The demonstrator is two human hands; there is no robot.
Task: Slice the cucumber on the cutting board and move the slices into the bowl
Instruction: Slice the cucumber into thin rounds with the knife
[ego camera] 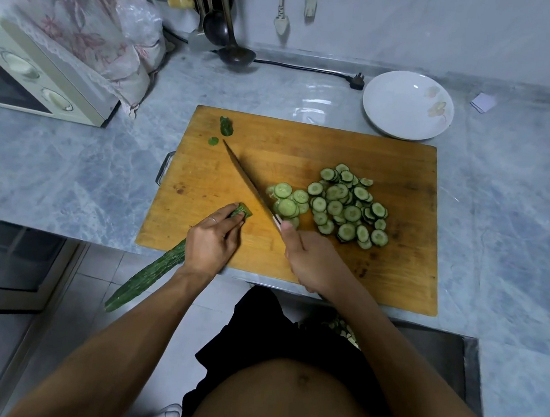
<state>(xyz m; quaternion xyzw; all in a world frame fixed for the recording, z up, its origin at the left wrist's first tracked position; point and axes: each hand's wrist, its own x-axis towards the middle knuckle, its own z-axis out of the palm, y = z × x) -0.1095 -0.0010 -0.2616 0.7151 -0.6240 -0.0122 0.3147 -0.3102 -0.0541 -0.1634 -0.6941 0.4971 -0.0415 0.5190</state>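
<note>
Head view: on the wooden cutting board (306, 144) our left hand (212, 241) pinches the ridged cucumber (151, 274). Our right hand's (312, 261) fingers wrap the knife (249, 181) handle, hiding it, beside round slices (340, 207).

home kitchen: marble counter (71, 164), microwave (38, 88), hanging ladles (216, 27).

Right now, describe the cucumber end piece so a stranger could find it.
Start at the wooden cutting board. At its far left corner lies the dark green end piece, far from the slice pile. Unlike those pale rounds, it is a stubby nub.
</note>
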